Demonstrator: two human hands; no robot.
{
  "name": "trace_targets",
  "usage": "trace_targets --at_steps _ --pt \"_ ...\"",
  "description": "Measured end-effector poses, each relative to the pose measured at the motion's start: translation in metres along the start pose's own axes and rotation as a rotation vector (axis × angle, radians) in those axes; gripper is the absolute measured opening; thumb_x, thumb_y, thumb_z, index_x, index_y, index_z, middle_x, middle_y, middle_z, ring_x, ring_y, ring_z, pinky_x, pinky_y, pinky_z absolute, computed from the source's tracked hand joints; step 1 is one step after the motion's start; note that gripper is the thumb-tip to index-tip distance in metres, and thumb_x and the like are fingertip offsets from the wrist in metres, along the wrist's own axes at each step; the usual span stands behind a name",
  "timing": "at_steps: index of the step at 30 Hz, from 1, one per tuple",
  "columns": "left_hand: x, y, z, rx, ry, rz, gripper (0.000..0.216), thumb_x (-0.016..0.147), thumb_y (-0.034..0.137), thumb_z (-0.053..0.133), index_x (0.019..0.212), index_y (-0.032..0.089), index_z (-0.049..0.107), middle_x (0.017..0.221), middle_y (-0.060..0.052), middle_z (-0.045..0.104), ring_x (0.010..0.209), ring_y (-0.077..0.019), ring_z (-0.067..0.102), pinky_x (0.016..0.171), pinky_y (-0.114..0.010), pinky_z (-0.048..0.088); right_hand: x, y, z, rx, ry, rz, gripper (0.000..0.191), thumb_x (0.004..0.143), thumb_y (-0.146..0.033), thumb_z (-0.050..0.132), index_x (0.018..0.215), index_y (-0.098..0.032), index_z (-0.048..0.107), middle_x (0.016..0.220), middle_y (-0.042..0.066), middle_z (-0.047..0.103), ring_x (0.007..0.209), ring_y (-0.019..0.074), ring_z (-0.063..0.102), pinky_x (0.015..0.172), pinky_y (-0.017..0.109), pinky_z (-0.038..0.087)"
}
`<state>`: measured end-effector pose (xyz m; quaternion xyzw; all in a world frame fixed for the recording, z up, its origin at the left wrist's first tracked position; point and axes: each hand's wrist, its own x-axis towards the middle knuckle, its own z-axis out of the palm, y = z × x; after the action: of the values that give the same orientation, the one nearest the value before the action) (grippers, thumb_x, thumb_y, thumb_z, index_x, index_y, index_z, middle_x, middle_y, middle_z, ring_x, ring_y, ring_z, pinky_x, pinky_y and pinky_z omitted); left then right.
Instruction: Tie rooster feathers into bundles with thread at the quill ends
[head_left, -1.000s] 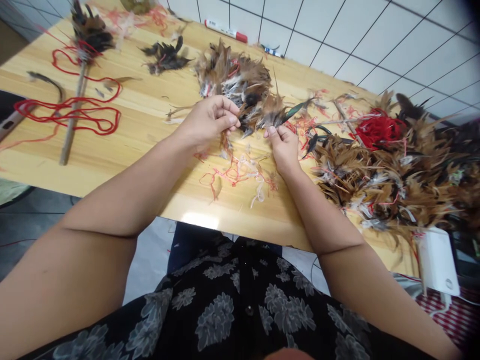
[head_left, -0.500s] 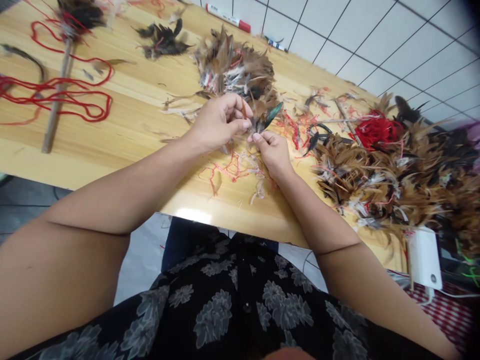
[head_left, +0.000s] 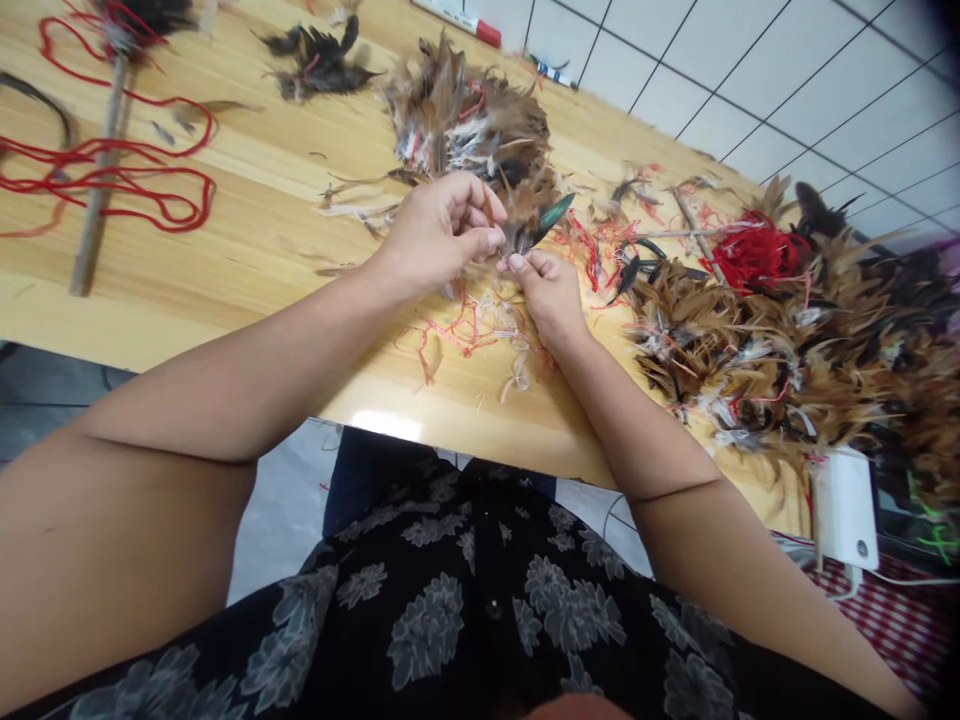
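Over the middle of the table, my left hand (head_left: 454,228) and my right hand (head_left: 550,290) meet at a small bunch of feathers (head_left: 534,228), dark with one glossy green feather on the right. Thumb and fingers of my right hand pinch the bunch at its base. My left hand is closed too, with a thin brown feather (head_left: 489,205) between its fingers, its thumb close to the bunch. Just behind lies a larger heap of brown feathers (head_left: 480,120) with white down. Below my hands are scraps of red and clear string (head_left: 472,325).
At right are a big pile of brown feathers (head_left: 750,350), a red string bundle (head_left: 757,250) and a white power adapter (head_left: 846,510). On the left lie a wooden stick (head_left: 97,220) and loose red cord (head_left: 165,190). A red-capped marker (head_left: 457,22) sits by the tiled wall.
The view has shifted slightly, so the table's left side sits a little further left and higher. Both hands keep their grip, close together at the feather bunch.
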<state>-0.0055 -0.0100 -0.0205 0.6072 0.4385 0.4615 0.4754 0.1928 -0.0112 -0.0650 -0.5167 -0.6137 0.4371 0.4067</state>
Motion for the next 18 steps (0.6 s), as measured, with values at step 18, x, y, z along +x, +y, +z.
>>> trace_targets --at_steps 18 --pt "0.005 -0.004 0.002 -0.027 0.049 0.103 0.029 0.082 0.014 0.088 0.100 0.030 0.073 0.095 0.000 0.080 0.084 -0.0215 0.073 0.087 -0.043 0.065 0.003 0.006 0.002 0.048 -0.046 -0.063 0.052 0.103 -0.070 0.085 0.088 -0.022 0.071 0.083 -0.002 0.061 0.084 0.0152 0.055 0.082 0.031 0.049"
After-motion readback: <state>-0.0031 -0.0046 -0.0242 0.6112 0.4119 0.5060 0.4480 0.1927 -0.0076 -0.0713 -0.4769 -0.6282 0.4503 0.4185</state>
